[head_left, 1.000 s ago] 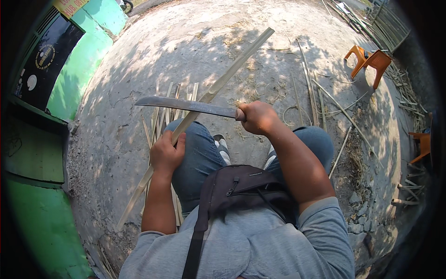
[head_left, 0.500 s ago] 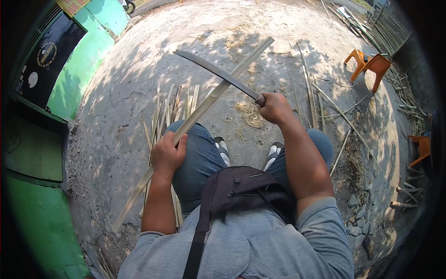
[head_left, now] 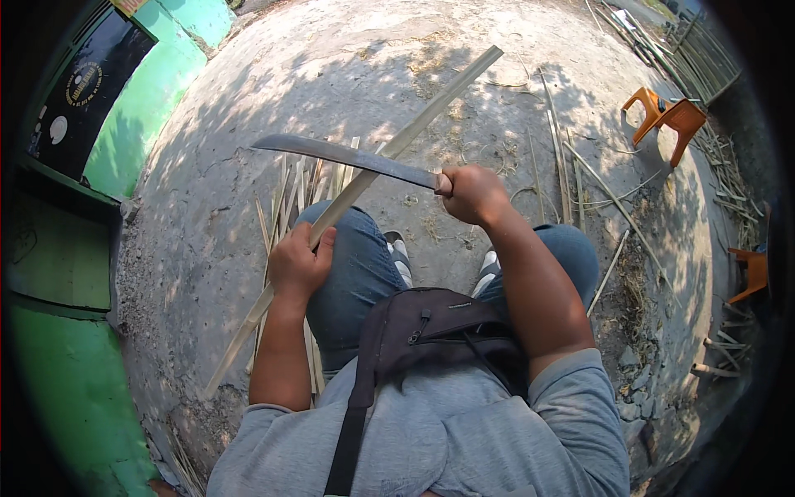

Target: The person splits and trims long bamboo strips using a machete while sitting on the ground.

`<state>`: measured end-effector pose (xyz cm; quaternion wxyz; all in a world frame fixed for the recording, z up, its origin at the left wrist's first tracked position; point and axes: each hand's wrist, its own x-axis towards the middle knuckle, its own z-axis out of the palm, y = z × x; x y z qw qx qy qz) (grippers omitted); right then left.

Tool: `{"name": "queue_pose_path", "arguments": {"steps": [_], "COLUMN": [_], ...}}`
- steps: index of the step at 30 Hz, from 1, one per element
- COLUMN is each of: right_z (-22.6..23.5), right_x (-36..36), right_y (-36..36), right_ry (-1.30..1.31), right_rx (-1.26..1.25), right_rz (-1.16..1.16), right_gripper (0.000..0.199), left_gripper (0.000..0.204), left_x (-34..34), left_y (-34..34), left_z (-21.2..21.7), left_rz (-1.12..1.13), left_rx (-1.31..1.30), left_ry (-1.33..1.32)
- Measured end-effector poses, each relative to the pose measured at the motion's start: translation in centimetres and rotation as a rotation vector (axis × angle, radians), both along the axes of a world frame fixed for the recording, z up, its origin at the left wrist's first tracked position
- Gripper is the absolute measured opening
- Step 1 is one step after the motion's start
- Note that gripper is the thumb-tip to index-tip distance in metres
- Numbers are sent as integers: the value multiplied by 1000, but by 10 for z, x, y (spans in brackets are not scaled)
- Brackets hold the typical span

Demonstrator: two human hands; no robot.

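My left hand [head_left: 300, 259] is closed around a long pale bamboo strip [head_left: 431, 108], which slants from the lower left up to the far right across my left knee. In my right hand [head_left: 474, 195] is the wooden handle of a machete [head_left: 331, 153]. Its long, slightly curved blade points left and crosses the strip beyond my left hand. Whether the edge bites into the strip or only rests on it, I cannot tell.
Several split bamboo strips [head_left: 286, 186] lie on the ground beside my left leg. More long strips [head_left: 609, 195] lie at the right, near an orange plastic stool [head_left: 681, 124]. A green wall [head_left: 70, 389] stands on the left. A black waist bag [head_left: 439, 331] rests on my lap.
My right hand has drawn the machete nearer and to the left, so the blade now crosses the strip closer to my left hand and lies flatter. My left hand keeps its grip.
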<state>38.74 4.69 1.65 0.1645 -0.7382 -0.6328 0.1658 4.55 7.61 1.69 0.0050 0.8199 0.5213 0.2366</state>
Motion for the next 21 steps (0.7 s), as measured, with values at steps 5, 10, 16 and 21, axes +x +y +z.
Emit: {"name": "queue_pose_path", "arguments": {"steps": [5, 10, 16, 21], "right_z": [-15, -13, -10, -4], "right_x": [19, 11, -14, 1], "right_y": [-1, -5, -6, -2], "right_ry": [117, 142, 25, -5], "right_rx": [-4, -14, -4, 27], "right_rz": [-145, -60, 105, 46], "right_gripper": [22, 22, 19, 16], "left_gripper": [45, 45, 45, 45], "left_x": [5, 6, 3, 2], "left_y": [-3, -3, -1, -2], "left_z": [9, 12, 4, 6], "left_rz": [7, 46, 32, 25], "left_rx": [-35, -67, -76, -60], "left_ry": [33, 52, 23, 20]}}
